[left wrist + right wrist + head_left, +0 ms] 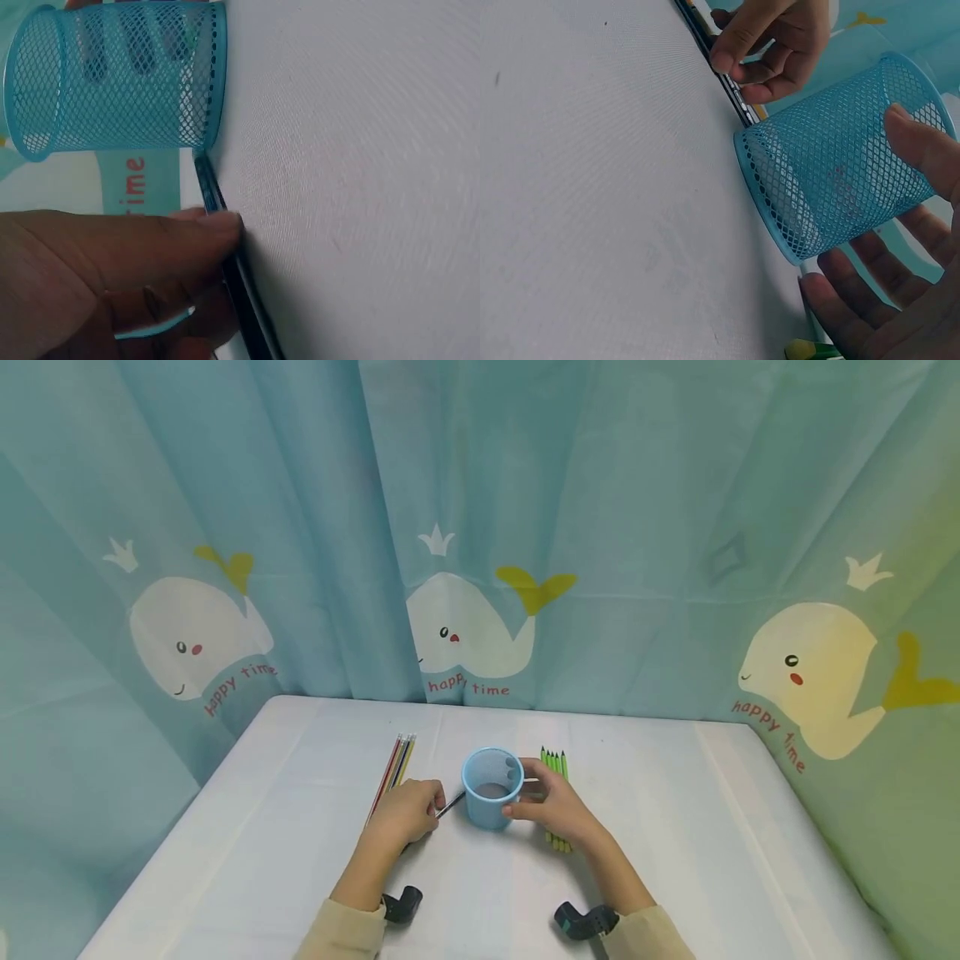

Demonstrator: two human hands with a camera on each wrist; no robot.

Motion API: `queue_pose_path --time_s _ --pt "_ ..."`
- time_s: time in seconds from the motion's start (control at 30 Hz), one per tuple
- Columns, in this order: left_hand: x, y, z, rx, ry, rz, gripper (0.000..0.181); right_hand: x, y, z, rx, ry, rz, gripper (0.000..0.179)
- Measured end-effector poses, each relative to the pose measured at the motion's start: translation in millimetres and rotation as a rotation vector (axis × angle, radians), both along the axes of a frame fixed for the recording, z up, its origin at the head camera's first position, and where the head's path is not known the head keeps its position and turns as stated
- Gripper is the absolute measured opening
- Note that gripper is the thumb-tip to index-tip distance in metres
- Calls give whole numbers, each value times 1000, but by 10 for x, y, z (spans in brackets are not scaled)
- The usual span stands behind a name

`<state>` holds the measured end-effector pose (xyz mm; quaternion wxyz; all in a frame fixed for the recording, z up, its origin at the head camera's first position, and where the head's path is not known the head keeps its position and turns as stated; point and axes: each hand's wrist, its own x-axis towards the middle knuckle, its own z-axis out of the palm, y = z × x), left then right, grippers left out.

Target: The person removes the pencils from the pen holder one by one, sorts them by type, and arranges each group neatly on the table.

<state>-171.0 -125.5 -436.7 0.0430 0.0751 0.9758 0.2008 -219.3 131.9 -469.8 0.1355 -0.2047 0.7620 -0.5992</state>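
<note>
My left hand point(408, 810) pinches a slim dark pen-like stick point(253, 315) between thumb and fingers, low over the white table. The stick's far end reaches the base of a light blue mesh pen holder point(487, 814), which stands upright. Around the holder's right side my right hand point(557, 803) is curved, thumb at the front and fingers at the side and back. Through the mesh point(127, 90) in the left wrist view, the fingers show as dark shapes. Whether the stick touches the holder, I cannot tell.
Several striped pencils point(397, 764) lie side by side left of the holder, partly behind the left hand. On the right, several green pencils point(555, 764) lie in a row, partly covered by the right hand. A blue curtain point(637, 527) hangs behind the table.
</note>
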Motion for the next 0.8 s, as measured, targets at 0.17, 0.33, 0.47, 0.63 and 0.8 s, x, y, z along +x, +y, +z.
queue_pose_path --time_s 0.17,0.33,0.47,0.63,0.8 --pt "10 -152 92 76 -34 19 19 -6 5 7 2 0 -6 70" --pt "-153 -572 202 200 -51 127 22 -4 22 46 15 9 -8 70" --pt "-386 -851 127 269 -16 229 26 -10 50 70 21 14 -8 69" --pt "-580 -985 -40 259 -24 274 27 16 100 107 20 20 -7 69" --pt "-613 -1003 -129 205 -59 258 29 90 222 200 79 53 -18 72"
